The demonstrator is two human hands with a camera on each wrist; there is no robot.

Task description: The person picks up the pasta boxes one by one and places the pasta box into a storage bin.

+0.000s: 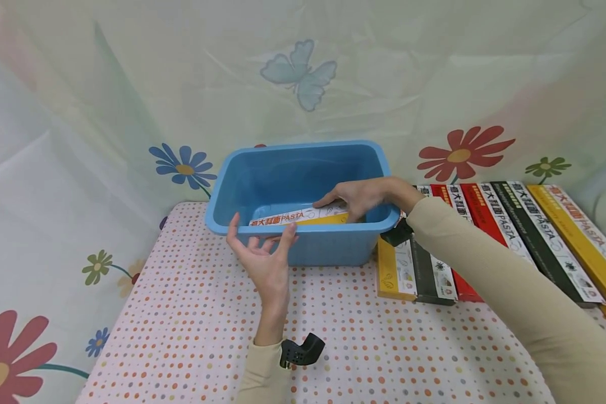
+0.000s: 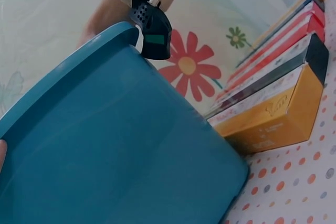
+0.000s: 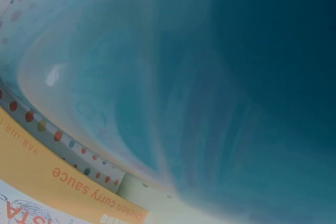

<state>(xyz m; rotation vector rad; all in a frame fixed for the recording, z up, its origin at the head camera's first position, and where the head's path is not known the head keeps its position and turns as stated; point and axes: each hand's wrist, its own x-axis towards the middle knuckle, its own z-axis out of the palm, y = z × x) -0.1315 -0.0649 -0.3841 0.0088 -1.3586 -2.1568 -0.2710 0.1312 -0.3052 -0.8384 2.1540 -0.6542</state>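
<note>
In the head view, the right hand [image 1: 358, 195] pinched a pasta box [image 1: 300, 217] inside the blue bin [image 1: 333, 228] near the bench's [image 1: 343, 320] far edge; the rim hid the box's lower side. The left hand [image 1: 265, 261] spread wide against that rim. A sleeve [image 1: 464, 258] partly covered cartons [image 1: 540, 241] toward the right edge.

The left wrist view cut off a fingertip [image 2: 2, 153].

The right wrist view blurred the bin.

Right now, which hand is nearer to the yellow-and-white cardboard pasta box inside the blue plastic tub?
Right. The right hand holds the pasta box near its right end, inside the tub; the left hand is at the tub's front rim.
</note>
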